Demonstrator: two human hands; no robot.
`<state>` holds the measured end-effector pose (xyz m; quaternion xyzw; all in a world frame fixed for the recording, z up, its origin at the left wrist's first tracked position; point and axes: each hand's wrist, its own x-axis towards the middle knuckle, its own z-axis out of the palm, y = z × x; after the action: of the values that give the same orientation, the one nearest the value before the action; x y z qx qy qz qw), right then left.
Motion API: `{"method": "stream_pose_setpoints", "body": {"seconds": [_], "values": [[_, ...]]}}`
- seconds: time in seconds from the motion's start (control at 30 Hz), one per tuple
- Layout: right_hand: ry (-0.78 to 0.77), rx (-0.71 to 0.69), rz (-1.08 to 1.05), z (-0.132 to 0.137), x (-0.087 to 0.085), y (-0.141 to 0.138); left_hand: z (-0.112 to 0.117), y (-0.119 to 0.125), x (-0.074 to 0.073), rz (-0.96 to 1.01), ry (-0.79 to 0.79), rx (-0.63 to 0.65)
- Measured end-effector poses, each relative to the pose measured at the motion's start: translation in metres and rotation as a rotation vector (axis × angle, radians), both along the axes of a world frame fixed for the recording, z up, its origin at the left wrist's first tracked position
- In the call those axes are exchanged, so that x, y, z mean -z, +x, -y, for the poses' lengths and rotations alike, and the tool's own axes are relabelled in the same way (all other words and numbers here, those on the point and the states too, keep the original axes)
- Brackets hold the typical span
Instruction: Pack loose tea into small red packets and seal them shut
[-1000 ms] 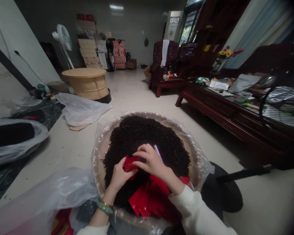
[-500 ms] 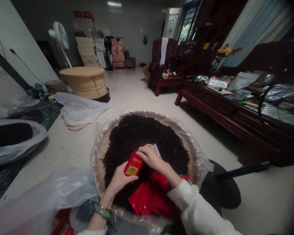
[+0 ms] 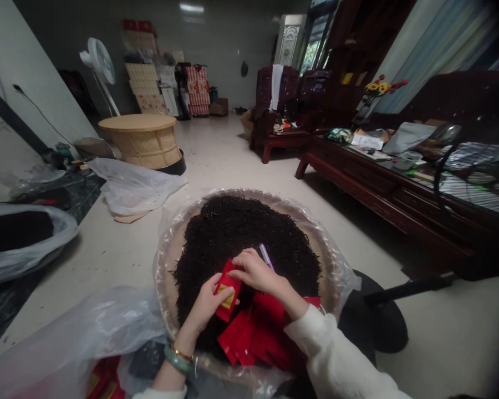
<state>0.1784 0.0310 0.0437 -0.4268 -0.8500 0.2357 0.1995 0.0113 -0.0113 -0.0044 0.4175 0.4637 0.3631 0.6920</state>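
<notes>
A small red packet point(image 3: 223, 308) with a gold label is held over the basket. My left hand point(image 3: 211, 299) wraps its lower part, the thumb lying across the label. At the packet's top edge, my right hand point(image 3: 255, 271) pinches with fingers and thumb. A slim purple-and-white object point(image 3: 266, 256) shows beside my right hand; its kind and whether the hand holds it I cannot tell. Beneath both hands, dark, twisted, dry leaves point(image 3: 249, 221) fill a round shallow basket point(image 3: 166, 277) lined with clear plastic. Several flat red packets point(image 3: 258, 332) lie on the leaves under my right forearm.
Clear plastic sheeting point(image 3: 87, 327) covers more red packets point(image 3: 106, 377) at lower left. A plastic-lined container point(image 3: 62, 238) of dark material stands at far left. A black stand base point(image 3: 382, 327) is right of the basket, near a long wooden table point(image 3: 357, 177). A round drum-shaped table point(image 3: 139, 138) stands ahead.
The red packet has turned more upright and dropped slightly. My left thumb has moved up onto its label. My right thumb now lies over the packet's upper part.
</notes>
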Motion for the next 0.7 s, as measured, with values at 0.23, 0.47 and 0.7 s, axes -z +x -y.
{"method": "stream_pose_setpoints", "body": {"seconds": [0.23, 0.47, 0.7], "values": [[-0.006, 0.128, -0.085, 0.0, 0.003, 0.001, 0.002, 0.002, 0.002, 0.071, -0.007, -0.05], [-0.144, 0.093, -0.306, 0.002, 0.006, 0.001, 0.001, 0.003, 0.0, 0.083, -0.085, 0.028], [0.023, 0.241, -0.013, 0.004, -0.004, -0.009, -0.003, 0.01, 0.002, 0.009, 0.028, -0.054]]}}
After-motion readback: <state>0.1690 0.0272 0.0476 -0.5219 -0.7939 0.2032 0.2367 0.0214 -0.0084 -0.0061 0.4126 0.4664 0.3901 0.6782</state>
